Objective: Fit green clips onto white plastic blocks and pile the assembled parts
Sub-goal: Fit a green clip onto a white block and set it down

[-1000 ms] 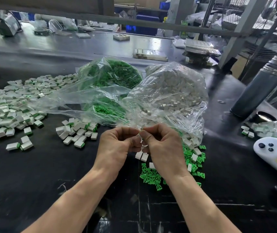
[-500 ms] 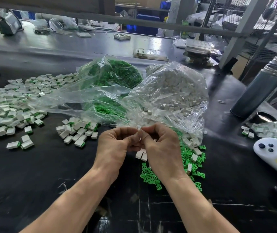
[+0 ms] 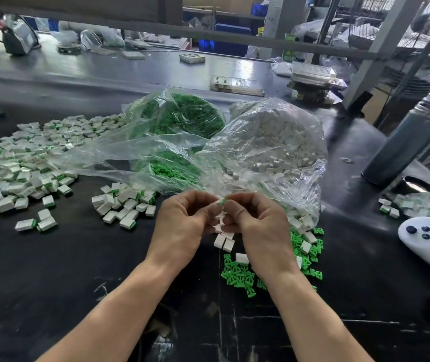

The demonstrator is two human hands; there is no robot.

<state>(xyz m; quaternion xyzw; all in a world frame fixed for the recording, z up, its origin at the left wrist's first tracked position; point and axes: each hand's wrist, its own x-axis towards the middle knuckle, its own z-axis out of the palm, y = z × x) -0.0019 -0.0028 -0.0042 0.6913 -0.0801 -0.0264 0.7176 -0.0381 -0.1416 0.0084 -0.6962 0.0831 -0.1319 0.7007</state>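
Nearest to the camera, both hands meet above the black surface point(image 3: 51, 283). The left hand point(image 3: 182, 226) and the right hand point(image 3: 258, 228) have curled fingers and pinch together one small white block point(image 3: 218, 201) with a green clip point(image 3: 223, 200) at its end, held between the fingertips.

Just below the hands a few loose white blocks point(image 3: 224, 242) lie on the surface, and beside them, toward the right, a scatter of loose green clips point(image 3: 240, 275).

To the left of the hands is a small pile of assembled parts point(image 3: 125, 202), and farther left a much larger pile point(image 3: 20, 163).

Behind the hands lie two clear plastic bags: the bag of white blocks point(image 3: 274, 142) directly behind, and the bag of green clips point(image 3: 179, 121) behind and to the left.

Far right of the hands a white controller point(image 3: 428, 236) lies, and behind it stands a dark metal bottle point(image 3: 404, 142).
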